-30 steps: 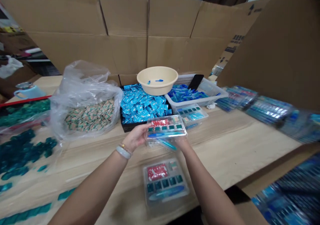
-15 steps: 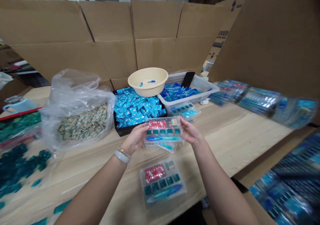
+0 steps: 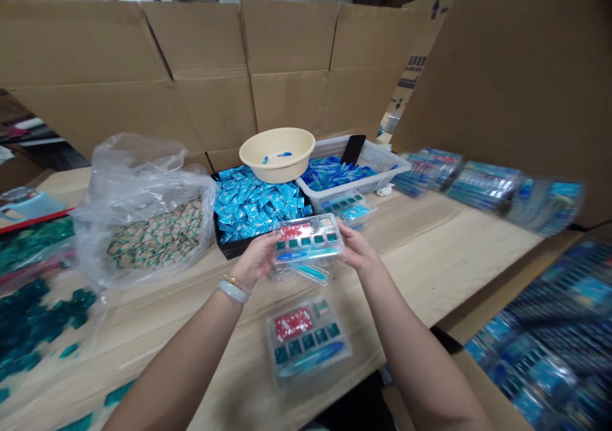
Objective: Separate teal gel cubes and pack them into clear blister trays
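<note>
Left hand (image 3: 253, 260) is seen closed on the left end of a clear blister tray (image 3: 308, 240), with a pale bangle (image 3: 233, 291) and a gold bracelet (image 3: 232, 280) on that wrist. Out at far left, dark teal pieces (image 3: 33, 316) are scattered across a wooden table (image 3: 430, 271), and a clear plastic bag (image 3: 143, 182) of printed sachets (image 3: 155, 240) is slumped just beside them. Next along, blue sachets (image 3: 253, 204) are heaped in a black tray (image 3: 224, 247), with a beige basin (image 3: 277, 171) perched at their far edge. The blister tray is held up off the table between both hands, its right end gripped by the right hand (image 3: 356, 247). Below it on the near side, a second filled tray (image 3: 306, 340) is lying flat. Farther right, a white basket (image 3: 329, 193) of blue pieces is set at the far edge, and blurred blue packs (image 3: 482, 185) are lined up against a cardboard sheet (image 3: 492, 87).
</note>
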`<action>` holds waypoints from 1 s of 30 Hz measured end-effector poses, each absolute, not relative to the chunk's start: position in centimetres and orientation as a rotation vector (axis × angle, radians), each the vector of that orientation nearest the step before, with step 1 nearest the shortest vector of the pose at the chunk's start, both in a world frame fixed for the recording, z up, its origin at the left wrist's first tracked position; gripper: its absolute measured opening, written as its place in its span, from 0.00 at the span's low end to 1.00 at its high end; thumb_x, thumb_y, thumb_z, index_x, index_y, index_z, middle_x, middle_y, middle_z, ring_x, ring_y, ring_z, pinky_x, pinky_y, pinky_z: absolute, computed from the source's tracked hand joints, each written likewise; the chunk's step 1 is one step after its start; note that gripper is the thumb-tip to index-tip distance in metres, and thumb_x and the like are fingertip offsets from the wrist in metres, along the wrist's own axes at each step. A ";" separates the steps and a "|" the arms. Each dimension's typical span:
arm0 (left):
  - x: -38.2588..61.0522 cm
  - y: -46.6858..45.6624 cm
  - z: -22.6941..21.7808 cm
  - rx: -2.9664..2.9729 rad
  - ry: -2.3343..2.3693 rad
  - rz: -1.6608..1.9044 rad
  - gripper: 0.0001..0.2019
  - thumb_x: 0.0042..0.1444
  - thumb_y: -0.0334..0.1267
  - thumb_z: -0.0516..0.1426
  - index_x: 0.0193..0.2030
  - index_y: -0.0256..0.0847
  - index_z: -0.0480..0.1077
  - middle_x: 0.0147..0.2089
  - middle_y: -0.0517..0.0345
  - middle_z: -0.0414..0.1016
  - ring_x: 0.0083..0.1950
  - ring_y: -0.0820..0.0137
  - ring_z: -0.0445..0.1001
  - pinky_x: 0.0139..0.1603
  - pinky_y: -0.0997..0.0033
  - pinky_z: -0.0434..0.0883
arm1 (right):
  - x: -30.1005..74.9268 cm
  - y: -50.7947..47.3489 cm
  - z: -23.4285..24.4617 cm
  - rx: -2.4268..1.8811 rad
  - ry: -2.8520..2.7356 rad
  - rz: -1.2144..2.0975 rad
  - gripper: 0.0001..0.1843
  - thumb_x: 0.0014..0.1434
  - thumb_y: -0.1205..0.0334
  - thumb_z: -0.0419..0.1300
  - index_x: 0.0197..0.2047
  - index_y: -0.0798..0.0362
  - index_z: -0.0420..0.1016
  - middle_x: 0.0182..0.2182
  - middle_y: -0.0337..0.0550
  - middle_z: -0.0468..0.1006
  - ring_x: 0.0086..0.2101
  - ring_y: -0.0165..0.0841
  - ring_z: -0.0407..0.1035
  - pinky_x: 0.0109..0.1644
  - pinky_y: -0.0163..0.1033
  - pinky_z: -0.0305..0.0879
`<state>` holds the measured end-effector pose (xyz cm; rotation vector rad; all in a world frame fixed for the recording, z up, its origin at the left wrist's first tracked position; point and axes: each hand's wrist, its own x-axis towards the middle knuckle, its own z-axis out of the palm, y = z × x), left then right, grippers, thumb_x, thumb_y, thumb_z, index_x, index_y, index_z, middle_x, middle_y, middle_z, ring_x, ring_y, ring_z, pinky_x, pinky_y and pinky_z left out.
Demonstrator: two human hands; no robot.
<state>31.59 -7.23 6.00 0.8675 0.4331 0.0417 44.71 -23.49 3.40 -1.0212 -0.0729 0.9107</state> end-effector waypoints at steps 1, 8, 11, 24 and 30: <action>31.6 -7.2 5.9 0.871 0.426 0.041 0.08 0.48 0.26 0.53 0.36 0.33 0.69 0.32 0.53 0.75 0.29 0.67 0.74 0.27 0.68 0.73 | 44.6 -23.3 3.4 -1.012 -0.060 0.913 0.12 0.56 0.58 0.49 0.31 0.56 0.71 0.25 0.42 0.76 0.30 0.33 0.71 0.37 0.40 0.67; 31.4 -7.4 5.6 0.857 0.429 0.074 0.07 0.49 0.27 0.53 0.36 0.34 0.68 0.33 0.54 0.74 0.29 0.69 0.74 0.25 0.70 0.72 | 43.6 -24.8 3.0 -1.048 0.048 0.851 0.06 0.52 0.61 0.55 0.28 0.53 0.70 0.20 0.35 0.72 0.21 0.26 0.66 0.25 0.31 0.63; 31.2 -7.7 5.7 0.854 0.425 0.113 0.08 0.48 0.26 0.53 0.37 0.34 0.68 0.33 0.54 0.74 0.30 0.69 0.74 0.27 0.70 0.72 | 40.9 -27.6 1.6 -1.116 0.084 0.847 0.03 0.46 0.65 0.60 0.24 0.53 0.69 0.15 0.32 0.67 0.15 0.22 0.59 0.17 0.27 0.54; 19.5 -12.5 4.2 1.087 0.666 0.023 0.17 0.46 0.38 0.58 0.45 0.41 0.63 0.46 0.52 0.69 0.42 0.64 0.71 0.34 0.70 0.70 | 39.0 -29.2 -2.5 -1.324 0.133 0.791 0.08 0.43 0.61 0.62 0.28 0.54 0.70 0.14 0.31 0.66 0.14 0.21 0.57 0.14 0.26 0.50; 16.1 -15.7 -1.4 1.526 0.909 0.334 0.25 0.48 0.41 0.55 0.53 0.39 0.56 0.52 0.46 0.62 0.53 0.60 0.63 0.52 0.61 0.61 | 40.3 -28.1 -2.2 -1.406 0.093 0.851 0.10 0.45 0.59 0.62 0.21 0.56 0.66 0.14 0.33 0.66 0.12 0.20 0.56 0.12 0.25 0.48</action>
